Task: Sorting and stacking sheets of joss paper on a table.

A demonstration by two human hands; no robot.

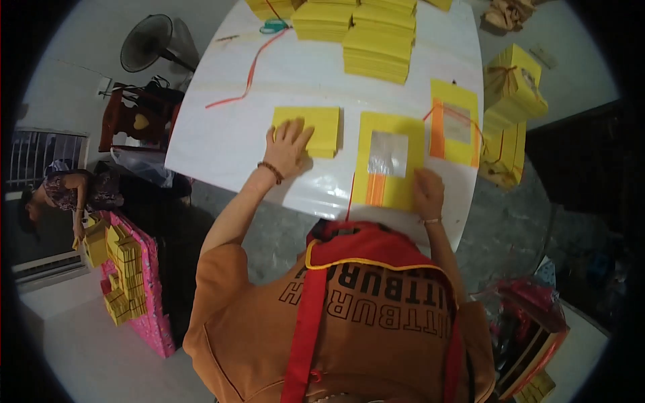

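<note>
My left hand [290, 146] rests palm down with fingers spread on a stack of yellow paper [326, 127] on the white table. Nothing shows gripped in it. My right hand [428, 193] is closed, its fingers curled at the right edge of a second yellow paper stack [415, 144]. Whether it pinches that paper is hidden. On top of this stack are a silver square [388, 153] and an orange strip [375, 191]. Further right lies another yellow paper stack [440, 94] with a silver patch, orange strips and a red ribbon [449, 107] across it.
Tall yellow paper stacks [378, 50] stand at the table's far side, near teal scissors [272, 26] and a loose red ribbon [251, 74]. Tied yellow bundles [504, 101] sit beyond the right edge. At left, another person [70, 188] reaches toward yellow stacks on a pink-covered surface [153, 302].
</note>
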